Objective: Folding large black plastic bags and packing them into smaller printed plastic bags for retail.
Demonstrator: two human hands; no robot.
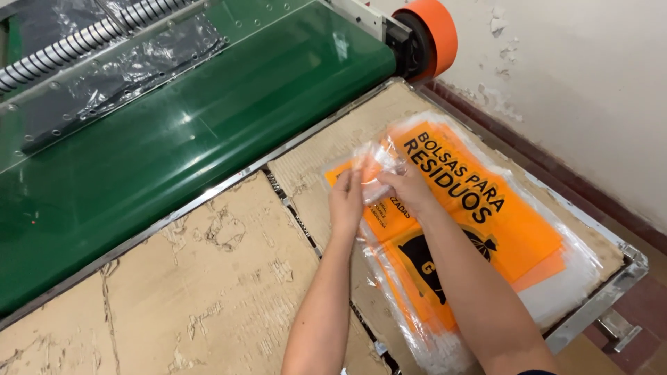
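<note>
Orange printed bags (pixel 479 208) in clear plastic lie stacked on a cardboard-covered tabletop (pixel 208 292), at its far right end near the white wall (pixel 577 90). Both hands meet at the stack's near-left corner: the left hand (pixel 346 201) and right hand (pixel 406 186) each pinch the crumpled clear plastic film (pixel 375 161), grip closed on it. Beside them runs a green conveyor belt (pixel 174 139) with an orange roller (pixel 427 35).

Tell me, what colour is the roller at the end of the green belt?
Orange, with a dark hub: the roller shows clearly in the head view, beside the green belt.
</note>
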